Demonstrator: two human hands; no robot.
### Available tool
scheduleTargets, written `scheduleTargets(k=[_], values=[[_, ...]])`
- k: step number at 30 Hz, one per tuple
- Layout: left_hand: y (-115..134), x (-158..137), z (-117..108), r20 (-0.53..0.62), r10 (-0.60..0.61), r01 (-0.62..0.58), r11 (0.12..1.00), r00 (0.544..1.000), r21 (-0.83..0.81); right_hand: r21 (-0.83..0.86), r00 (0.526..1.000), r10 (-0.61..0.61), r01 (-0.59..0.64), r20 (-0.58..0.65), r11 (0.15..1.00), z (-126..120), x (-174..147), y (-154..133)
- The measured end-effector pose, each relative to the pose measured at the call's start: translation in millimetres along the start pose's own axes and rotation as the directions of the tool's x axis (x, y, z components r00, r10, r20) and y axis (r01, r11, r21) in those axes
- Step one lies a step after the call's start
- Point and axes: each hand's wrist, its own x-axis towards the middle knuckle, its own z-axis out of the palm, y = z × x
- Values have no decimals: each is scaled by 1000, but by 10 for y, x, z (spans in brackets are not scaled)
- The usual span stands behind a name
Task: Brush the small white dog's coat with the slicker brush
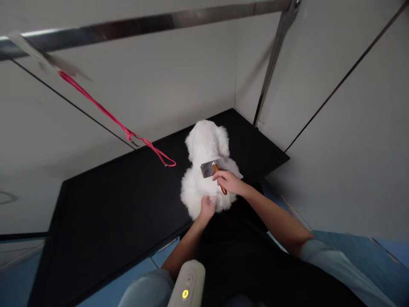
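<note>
Closest to the lens, a pale device with a small lit yellow dot [188,285] sits at the bottom edge of view, in front of a dark apron [255,264] and light blue sleeves. Beyond it, the left hand [207,207] rests against the rear of a small white fluffy dog [206,170], fingers pressed into the fur; whether it grips any fur cannot be told. Just beside it, the right hand [230,182] is closed around the orange handle of a slicker brush [213,169], whose flat metal head lies on the dog's back. That dog sits facing away from the camera on a black grooming table [111,204], near the table's far right corner and close to its near edge. A pink leash [128,134] hangs slack from a blurred metal arm overhead, its loop dangling above the table's far edge, apart from the dog. Grey wall panels [335,128] enclose the table on the far and right sides.
</note>
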Motion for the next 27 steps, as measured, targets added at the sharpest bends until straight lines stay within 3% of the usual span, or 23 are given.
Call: scheduleTargets(k=[2, 4, 7, 8, 10, 12, 13, 14, 15, 17, 19, 21, 22, 24, 25, 27], values=[[74, 66, -149, 88, 76, -85, 990, 993, 110, -41, 997, 68, -67, 43, 997, 25, 130, 50], [252, 248, -482, 257, 202, -270, 926, 945, 264, -63, 984, 116, -109, 134, 992, 97, 55, 204], [679, 709, -954, 339, 363, -497, 648, 868, 577, -103, 980, 138, -124, 144, 987, 209, -259, 443], [832, 888, -1009, 439, 384, -583, 531, 812, 615, -122, 982, 147, -133, 117, 984, 229, -356, 488], [1100, 1222, -906, 732, 304, -787, 347, 609, 511, -147, 984, 168, -158, 59, 976, 235, -490, 522], [1283, 1459, -593, 908, 186, -907, 275, 375, 318, -160, 981, 188, -179, 44, 971, 204, -561, 522], [1340, 1531, -408, 948, 136, -929, 278, 289, 243, -168, 980, 195, -187, 31, 968, 180, -595, 523], [1375, 1572, -234, 966, 97, -934, 293, 241, 204, -177, 979, 204, -200, 8, 964, 157, -638, 526], [1391, 1591, -84, 972, 72, -930, 314, 224, 191, -182, 975, 224, -223, -16, 958, 139, -695, 527], [1388, 1596, 115, 966, 69, -912, 352, 251, 212, -190, 955, 297, -293, -8, 937, 128, -837, 496], [1373, 1606, 210, 946, 108, -880, 413, 305, 236, -214, 931, 341, -309, 130, 927, 140, -941, 381], [1370, 1651, 268, 916, 125, -828, 488, 381, 278, -235, 926, 274, -215, 259, 948, 133, -912, 203], [1376, 1689, 298, 896, 105, -795, 514, 432, 323, -240, 942, 209, -147, 261, 960, 114, -839, 121], [1398, 1788, 366, 845, 27, -729, 522, 534, 444, -271, 990, 102, -72, 98, 960, 56, -628, 34], [1410, 1845, 398, 819, -14, -699, 513, 574, 499, -302, 995, 99, -98, -12, 948, 29, -526, 41], [1425, 1966, 442, 781, -68, -644, 525, 621, 557, -359, 969, 205, -242, -138, 901, 1, -404, 136]])
